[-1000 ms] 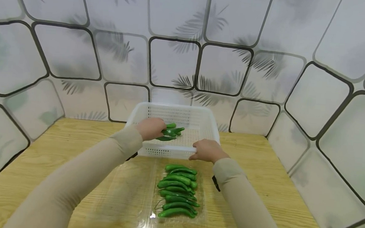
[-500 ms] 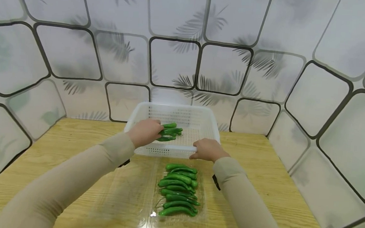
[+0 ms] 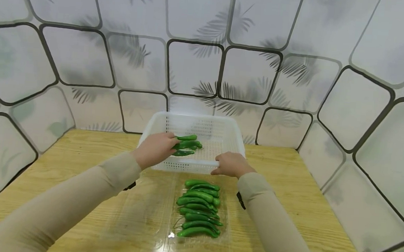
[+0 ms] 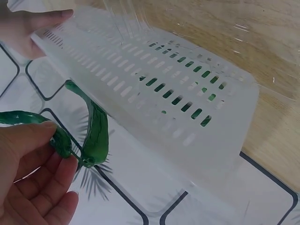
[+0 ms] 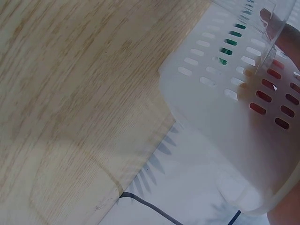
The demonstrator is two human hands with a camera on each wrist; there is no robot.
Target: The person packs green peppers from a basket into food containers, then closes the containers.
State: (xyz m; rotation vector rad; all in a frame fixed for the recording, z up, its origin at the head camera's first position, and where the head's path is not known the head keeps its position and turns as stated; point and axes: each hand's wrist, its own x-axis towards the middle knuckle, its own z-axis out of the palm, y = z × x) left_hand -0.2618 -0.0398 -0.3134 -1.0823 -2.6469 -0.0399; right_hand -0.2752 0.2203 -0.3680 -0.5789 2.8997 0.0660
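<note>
Left hand [image 3: 155, 150] has shifted slightly leftward, nearer the person; its fingers pinch a pepper [image 4: 60, 140] at the left of the basket [image 3: 194, 162]. The right hand [image 3: 232, 165] grips the near rim. More peppers [image 3: 200, 207] line a clear tray [image 3: 143, 208] on the table [image 3: 308, 211].

Left hand [image 3: 156, 149]: drawn back toward 8 o'clock over the past second, and larger in the head view. Left sleeve [image 3: 70, 202]: shifted the same way, its cuff now farther outside the white basket [image 3: 192, 162]. Topmost of the green peppers [image 3: 188, 137] at the fingers [image 3: 174, 139]: more length exposed toward 9 o'clock. Black wrist device [image 3: 129, 186]: displaced toward 8 o'clock, away from the basket's near corner.
</note>
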